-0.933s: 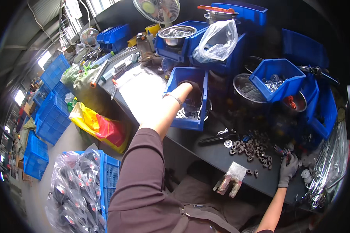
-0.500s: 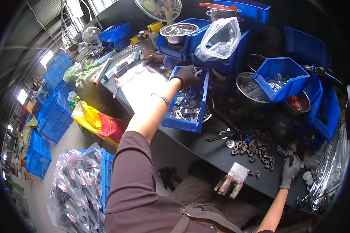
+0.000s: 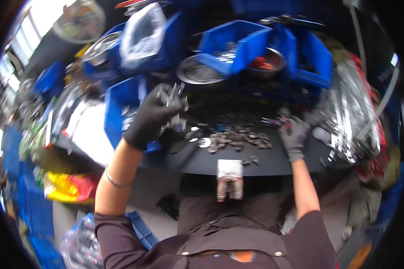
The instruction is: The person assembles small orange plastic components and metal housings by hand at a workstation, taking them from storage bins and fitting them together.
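My left hand [image 3: 151, 117], in a dark glove, is raised over the table beside a long blue bin [image 3: 113, 105]. Its fingers are closed on several small metal brackets [image 3: 178, 95], shiny and smeared by motion. My right hand [image 3: 294, 138], in a grey glove, rests low over the table's right part, fingers curled together around something small with bits of red; its kind is too blurred to tell. Between the hands lies a heap of small dark metal pieces [image 3: 240, 136]. A pale block on legs [image 3: 230, 168] stands at the table's front edge.
Blue bins [image 3: 312, 58] and steel bowls [image 3: 201, 71] line the back. One bowl holds red parts [image 3: 261, 62]. A clear plastic bag [image 3: 143, 36] sits on a bin at back left. Long shiny strips [image 3: 345, 107] lie at right; a white sheet [image 3: 89, 130] lies at left.
My left hand has come out of the long blue bin and moved right, carrying metal brackets. The view has swung to the right. My right hand stays by the small parts.
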`<state>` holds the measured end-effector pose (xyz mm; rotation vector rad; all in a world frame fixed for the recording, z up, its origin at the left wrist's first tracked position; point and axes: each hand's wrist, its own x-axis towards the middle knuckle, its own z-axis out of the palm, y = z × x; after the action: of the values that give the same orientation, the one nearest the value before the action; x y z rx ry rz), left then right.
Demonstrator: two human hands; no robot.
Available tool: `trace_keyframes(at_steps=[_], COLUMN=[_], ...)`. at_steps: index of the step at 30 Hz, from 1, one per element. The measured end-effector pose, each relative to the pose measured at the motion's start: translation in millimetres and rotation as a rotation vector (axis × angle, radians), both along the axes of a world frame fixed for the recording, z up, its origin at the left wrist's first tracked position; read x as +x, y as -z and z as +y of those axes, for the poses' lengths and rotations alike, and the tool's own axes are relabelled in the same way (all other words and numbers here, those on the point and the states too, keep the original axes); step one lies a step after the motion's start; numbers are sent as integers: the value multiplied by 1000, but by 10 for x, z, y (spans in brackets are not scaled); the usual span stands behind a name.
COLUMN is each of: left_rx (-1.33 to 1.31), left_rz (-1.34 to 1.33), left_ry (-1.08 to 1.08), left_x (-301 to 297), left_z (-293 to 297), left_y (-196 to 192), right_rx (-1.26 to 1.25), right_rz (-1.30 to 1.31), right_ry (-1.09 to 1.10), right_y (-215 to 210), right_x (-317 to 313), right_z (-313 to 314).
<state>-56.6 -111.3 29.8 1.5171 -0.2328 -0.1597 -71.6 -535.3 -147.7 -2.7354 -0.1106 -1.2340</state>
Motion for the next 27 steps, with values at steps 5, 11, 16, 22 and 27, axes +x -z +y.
trace_keyframes(at_steps=[5,11,16,22,27], left_rx=[359,737,726,723,677], left_rz=[-309,-537,-600,-774,-624], left_ry=[59,192,157,-104,-282], left_x=[-344,-333,-288,-328,-741], left_z=[-767,-1081,-929,-768,-528], left_y=[1161,1517,1420,1604,1812], right_rx=[132,151,110,-219,-209], right_rz=[-103,-156,218,766,821], right_ry=[-150,-384,-322,-219,-356], right_y=[-239,-871,-1573,-1480,-1362], right_x=[-72,366,1349,2452,2466], right_z=[292,321,524,98,641])
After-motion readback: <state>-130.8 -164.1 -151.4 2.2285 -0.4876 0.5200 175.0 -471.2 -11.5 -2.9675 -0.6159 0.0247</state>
